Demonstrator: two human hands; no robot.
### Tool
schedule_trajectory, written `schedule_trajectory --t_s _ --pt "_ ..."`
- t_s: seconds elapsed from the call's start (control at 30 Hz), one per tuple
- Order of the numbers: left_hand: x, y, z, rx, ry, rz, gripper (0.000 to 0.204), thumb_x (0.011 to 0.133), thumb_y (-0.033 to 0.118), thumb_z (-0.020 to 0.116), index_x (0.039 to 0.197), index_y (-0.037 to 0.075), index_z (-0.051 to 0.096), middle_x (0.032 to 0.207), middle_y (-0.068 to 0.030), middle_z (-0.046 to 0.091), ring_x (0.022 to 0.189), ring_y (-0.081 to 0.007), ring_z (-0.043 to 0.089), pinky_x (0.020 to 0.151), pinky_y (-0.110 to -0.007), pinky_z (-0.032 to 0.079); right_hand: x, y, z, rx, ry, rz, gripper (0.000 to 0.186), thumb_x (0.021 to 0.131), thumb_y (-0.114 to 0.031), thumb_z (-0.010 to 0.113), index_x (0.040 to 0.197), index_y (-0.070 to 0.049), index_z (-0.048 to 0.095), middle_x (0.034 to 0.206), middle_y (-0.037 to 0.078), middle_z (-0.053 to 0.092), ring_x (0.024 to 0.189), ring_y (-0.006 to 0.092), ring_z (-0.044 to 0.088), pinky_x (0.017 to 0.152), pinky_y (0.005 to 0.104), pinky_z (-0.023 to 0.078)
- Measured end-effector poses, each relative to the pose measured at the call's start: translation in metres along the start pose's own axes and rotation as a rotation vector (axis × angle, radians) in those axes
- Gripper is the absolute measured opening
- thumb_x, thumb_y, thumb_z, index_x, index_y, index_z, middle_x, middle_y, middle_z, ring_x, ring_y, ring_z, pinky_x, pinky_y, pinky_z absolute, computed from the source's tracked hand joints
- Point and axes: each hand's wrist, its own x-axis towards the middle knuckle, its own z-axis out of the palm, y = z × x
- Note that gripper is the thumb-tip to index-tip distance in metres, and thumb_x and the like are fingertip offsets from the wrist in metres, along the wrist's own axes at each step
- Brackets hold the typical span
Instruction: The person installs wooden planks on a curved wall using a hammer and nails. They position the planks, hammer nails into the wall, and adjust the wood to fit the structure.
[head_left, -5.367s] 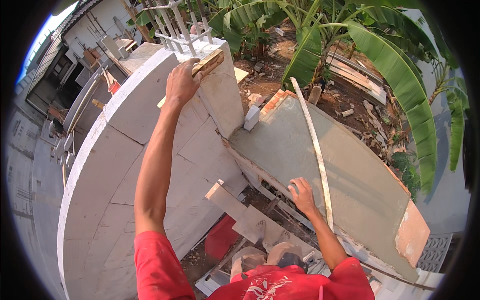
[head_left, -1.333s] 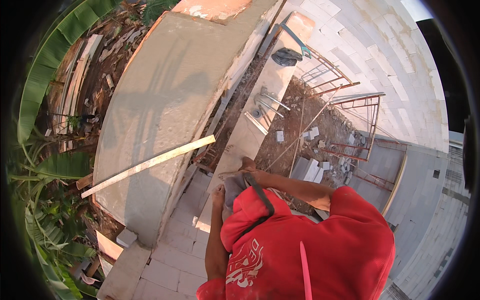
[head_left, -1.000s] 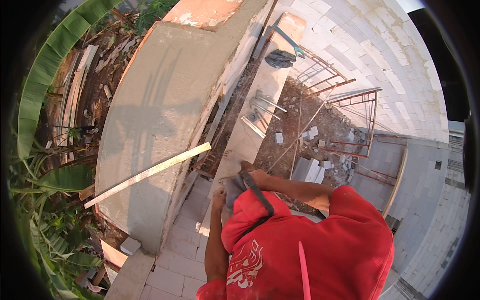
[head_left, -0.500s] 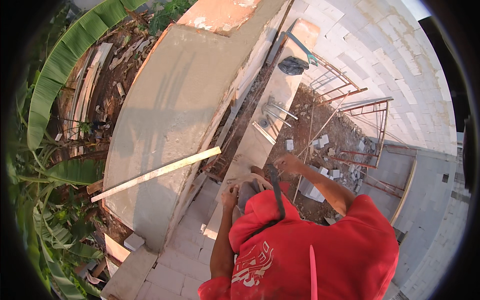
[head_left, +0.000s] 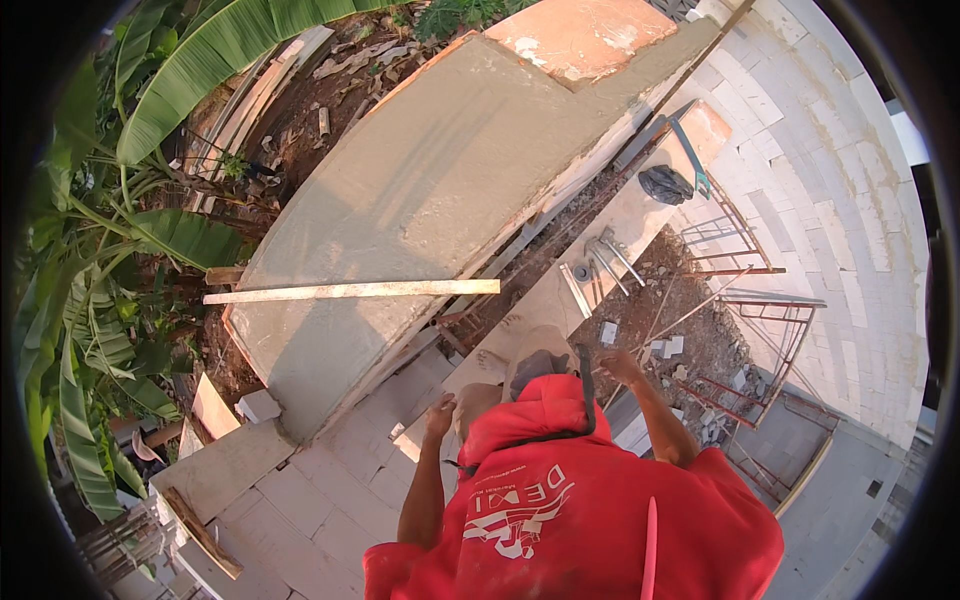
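My left hand [head_left: 440,412] hangs beside my left knee, fingers curled in, with nothing visible in it. On the other side, my right hand [head_left: 622,368] is held out past my right knee, fingers loosely bent and apart, seemingly holding nothing. A dark strap [head_left: 585,372] dangles between my hands from the red hood. I am crouched on a long, pale plank [head_left: 545,318], with a bare foot [head_left: 490,360] showing on it. Ahead on the plank lie metal brackets with rods [head_left: 608,262], a grey ring [head_left: 581,272] and a short wooden piece [head_left: 576,290].
A wooden batten [head_left: 350,291] lies across the smooth grey slab [head_left: 400,190] at left. Farther along the plank are a black plastic bag [head_left: 665,184] and a curved teal tool [head_left: 692,155]. Red scaffold frames [head_left: 770,330] stand at right over rubble. Banana leaves [head_left: 190,240] border the left.
My left hand has come away from my knee, down and left. My right hand has shifted right and down. The whole view has turned, so the plank and slab appear farther right.
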Motion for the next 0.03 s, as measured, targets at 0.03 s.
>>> schedule_trajectory --t_s 0.03 --pt "-0.0080 -0.0176 0.0086 0.053 -0.006 -0.112 0.038 0.095 0.034 0.062 0.116 0.005 0.075 0.109 -0.0169 0.076 0.104 -0.0313 0.072 0.094 -0.041 0.054 0.0076 -0.0071 -0.0001 -0.018 -0.042 -0.052 0.024 0.090 -0.013 0.070 0.109 0.002 0.073 0.084 0.009 0.073 0.064 0.0122 0.066 0.053 0.0288 0.050"
